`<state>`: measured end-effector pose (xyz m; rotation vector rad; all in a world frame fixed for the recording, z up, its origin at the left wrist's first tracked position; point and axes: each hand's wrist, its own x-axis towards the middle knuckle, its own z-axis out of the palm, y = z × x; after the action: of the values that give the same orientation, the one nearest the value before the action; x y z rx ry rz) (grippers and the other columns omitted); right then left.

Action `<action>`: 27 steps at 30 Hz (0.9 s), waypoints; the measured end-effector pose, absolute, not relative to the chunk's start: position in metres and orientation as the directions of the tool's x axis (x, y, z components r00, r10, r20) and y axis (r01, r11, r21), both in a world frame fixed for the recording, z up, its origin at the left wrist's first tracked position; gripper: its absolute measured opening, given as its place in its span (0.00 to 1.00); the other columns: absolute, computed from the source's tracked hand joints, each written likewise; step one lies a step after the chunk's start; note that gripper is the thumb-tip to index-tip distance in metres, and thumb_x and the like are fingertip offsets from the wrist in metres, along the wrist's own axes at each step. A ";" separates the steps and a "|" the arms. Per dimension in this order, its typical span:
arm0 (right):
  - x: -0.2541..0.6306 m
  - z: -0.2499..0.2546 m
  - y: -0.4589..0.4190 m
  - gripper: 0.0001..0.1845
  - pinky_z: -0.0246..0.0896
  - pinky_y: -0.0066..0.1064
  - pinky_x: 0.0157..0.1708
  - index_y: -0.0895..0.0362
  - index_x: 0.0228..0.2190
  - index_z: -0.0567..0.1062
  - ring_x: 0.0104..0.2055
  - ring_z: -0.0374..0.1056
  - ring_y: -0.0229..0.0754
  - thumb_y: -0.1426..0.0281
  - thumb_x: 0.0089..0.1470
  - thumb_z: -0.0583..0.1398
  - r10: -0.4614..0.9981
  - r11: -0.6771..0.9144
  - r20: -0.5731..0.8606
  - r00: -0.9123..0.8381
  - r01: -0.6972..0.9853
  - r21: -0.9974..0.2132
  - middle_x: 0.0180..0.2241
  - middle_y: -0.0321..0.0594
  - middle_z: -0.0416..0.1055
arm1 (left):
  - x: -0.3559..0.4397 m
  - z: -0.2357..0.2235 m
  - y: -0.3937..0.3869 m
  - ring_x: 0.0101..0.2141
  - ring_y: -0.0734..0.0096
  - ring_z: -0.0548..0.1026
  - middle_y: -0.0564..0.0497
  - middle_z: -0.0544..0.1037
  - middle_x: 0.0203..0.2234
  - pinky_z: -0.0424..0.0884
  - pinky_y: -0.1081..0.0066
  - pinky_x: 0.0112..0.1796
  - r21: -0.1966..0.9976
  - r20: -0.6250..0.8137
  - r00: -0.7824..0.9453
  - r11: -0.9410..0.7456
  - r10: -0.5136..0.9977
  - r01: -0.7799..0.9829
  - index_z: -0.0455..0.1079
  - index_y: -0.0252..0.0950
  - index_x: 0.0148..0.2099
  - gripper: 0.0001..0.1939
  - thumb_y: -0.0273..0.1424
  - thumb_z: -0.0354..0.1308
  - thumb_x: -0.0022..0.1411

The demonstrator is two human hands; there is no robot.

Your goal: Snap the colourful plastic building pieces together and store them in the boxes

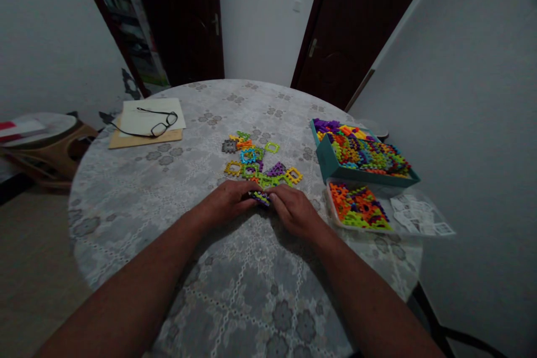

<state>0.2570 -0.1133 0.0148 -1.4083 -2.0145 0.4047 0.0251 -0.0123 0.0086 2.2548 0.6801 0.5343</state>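
Observation:
Between my two hands is a small stack of purple and green plastic interlocking pieces (260,198), held just above the patterned tablecloth. My left hand (230,199) grips its left side with thumb and fingers. On the other side, my right hand (292,207) pinches it with closed fingers. Just beyond the hands lie loose pieces of the same kind: a green group (274,180), a purple triangle (276,169), a yellow square frame (294,175), a blue square frame (248,156) and a grey piece (229,146). The fingers partly hide the held pieces.
At right stand a teal box (329,159) full of colourful pieces and a clear plastic tray (331,207) of orange, green and purple ones. White paper slips (413,213) lie in a clear lid. Black glasses (159,129) rest on papers (176,109) at left.

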 end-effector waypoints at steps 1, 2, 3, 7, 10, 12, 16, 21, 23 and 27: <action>0.263 0.015 -0.112 0.17 0.70 0.39 0.56 0.53 0.51 0.81 0.51 0.77 0.49 0.67 0.77 0.53 0.922 0.341 0.357 -0.148 0.746 -0.572 0.48 0.46 0.82 | 0.026 0.010 -0.013 0.42 0.61 0.83 0.49 0.88 0.42 0.76 0.62 0.47 0.736 0.163 0.778 -0.600 0.607 0.314 0.83 0.45 0.52 0.10 0.33 0.64 0.71; 0.269 0.014 -0.111 0.17 0.70 0.40 0.56 0.53 0.51 0.82 0.52 0.77 0.50 0.68 0.76 0.53 0.919 0.293 0.388 -0.068 0.775 -0.559 0.49 0.47 0.82 | 0.026 0.011 -0.014 0.41 0.62 0.83 0.49 0.88 0.41 0.75 0.63 0.46 0.739 0.153 0.775 -0.592 0.613 0.322 0.83 0.45 0.51 0.09 0.33 0.64 0.72; 0.276 0.013 -0.110 0.16 0.70 0.40 0.56 0.54 0.51 0.82 0.53 0.77 0.51 0.69 0.75 0.54 0.913 0.240 0.408 0.003 0.805 -0.542 0.49 0.49 0.81 | 0.026 0.011 -0.014 0.40 0.62 0.82 0.49 0.87 0.41 0.75 0.63 0.46 0.738 0.147 0.770 -0.587 0.621 0.332 0.83 0.44 0.50 0.08 0.33 0.65 0.72; 0.288 0.005 -0.108 0.14 0.71 0.40 0.53 0.55 0.51 0.82 0.52 0.76 0.53 0.72 0.71 0.58 0.935 0.048 0.337 0.113 0.899 -0.436 0.52 0.53 0.78 | 0.027 0.011 -0.014 0.39 0.62 0.81 0.50 0.87 0.40 0.74 0.62 0.46 0.722 0.156 0.755 -0.596 0.637 0.353 0.83 0.44 0.50 0.08 0.31 0.67 0.69; 0.282 0.003 -0.109 0.12 0.71 0.37 0.48 0.54 0.52 0.82 0.51 0.76 0.52 0.68 0.69 0.64 0.973 -0.035 0.201 0.116 0.930 -0.367 0.54 0.51 0.75 | 0.027 0.009 -0.014 0.39 0.62 0.81 0.50 0.87 0.40 0.73 0.63 0.46 0.713 0.151 0.768 -0.606 0.623 0.352 0.82 0.44 0.50 0.08 0.31 0.66 0.70; 0.277 0.004 -0.110 0.11 0.70 0.36 0.48 0.54 0.51 0.82 0.51 0.76 0.50 0.67 0.68 0.66 0.982 -0.067 0.145 0.124 0.936 -0.347 0.56 0.50 0.73 | 0.028 0.006 -0.015 0.40 0.63 0.80 0.49 0.86 0.41 0.73 0.64 0.46 0.704 0.150 0.775 -0.617 0.614 0.352 0.82 0.43 0.51 0.08 0.32 0.66 0.71; 0.275 0.006 -0.108 0.07 0.68 0.35 0.49 0.55 0.46 0.80 0.51 0.75 0.49 0.68 0.70 0.62 0.981 -0.069 0.149 0.126 0.938 -0.340 0.53 0.49 0.73 | 0.029 0.002 -0.016 0.42 0.62 0.80 0.48 0.85 0.42 0.72 0.64 0.46 0.685 0.152 0.788 -0.638 0.597 0.352 0.80 0.42 0.50 0.07 0.33 0.65 0.73; 0.285 -0.001 -0.101 0.11 0.67 0.38 0.51 0.56 0.45 0.77 0.51 0.73 0.52 0.70 0.72 0.54 0.935 -0.061 0.299 0.192 0.915 -0.398 0.49 0.52 0.76 | 0.030 0.001 -0.016 0.45 0.60 0.80 0.47 0.85 0.44 0.72 0.63 0.48 0.667 0.166 0.787 -0.655 0.595 0.354 0.80 0.42 0.52 0.07 0.32 0.64 0.73; 0.288 -0.002 -0.100 0.12 0.67 0.39 0.50 0.54 0.43 0.75 0.49 0.73 0.52 0.69 0.72 0.51 0.917 -0.030 0.344 0.201 0.895 -0.444 0.46 0.50 0.76 | 0.029 0.002 -0.017 0.45 0.60 0.80 0.47 0.85 0.44 0.73 0.62 0.49 0.669 0.161 0.784 -0.651 0.599 0.360 0.79 0.43 0.52 0.07 0.31 0.64 0.73; 0.288 0.003 -0.102 0.14 0.66 0.38 0.44 0.51 0.39 0.72 0.42 0.72 0.49 0.67 0.74 0.49 0.903 0.056 0.387 0.184 0.845 -0.533 0.38 0.43 0.75 | 0.030 0.004 -0.018 0.46 0.60 0.81 0.48 0.85 0.45 0.73 0.62 0.49 0.675 0.158 0.781 -0.643 0.605 0.362 0.79 0.42 0.52 0.08 0.31 0.64 0.73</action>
<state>0.2885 -0.1024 0.0035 -1.7769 -1.6513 0.1092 0.0296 -0.0179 0.0036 2.3273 0.7150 0.4942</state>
